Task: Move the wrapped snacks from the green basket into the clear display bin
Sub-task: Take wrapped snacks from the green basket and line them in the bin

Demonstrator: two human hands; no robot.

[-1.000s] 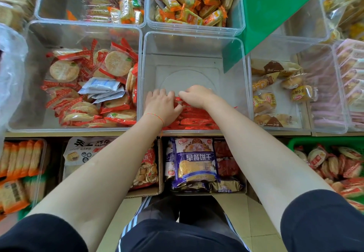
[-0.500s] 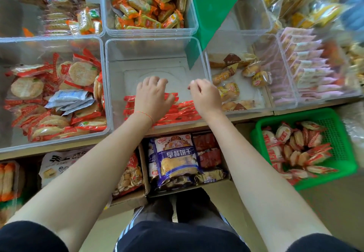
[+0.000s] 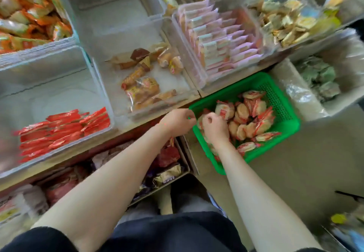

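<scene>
The green basket [image 3: 292, 122] sits low at the right, below the shelf edge, and holds several red-and-white wrapped snacks [image 3: 254, 117]. My right hand [image 3: 215, 128] is inside the basket's left end with its fingers curled over the snacks. Just left of it, my left hand [image 3: 177, 120] is at the basket's near-left corner, fingers also curled. Motion blur hides whether either hand holds a snack. On the shelf at the left, the clear display bin [image 3: 49, 78] has a layer of red wrapped snacks [image 3: 65, 127] along its front.
Beside the display bin stand other clear bins: one with brown pastries [image 3: 143, 86], one with pink packets [image 3: 220, 43], one with orange packs [image 3: 29, 21]. Boxes of packaged snacks [image 3: 167, 175] fill the shelf below. A plastic-lined box [image 3: 315, 78] stands right of the basket.
Both hands have left the clear bin, leaving the red snacks there, and moved right and down to the green basket. My view has swung right with them.
</scene>
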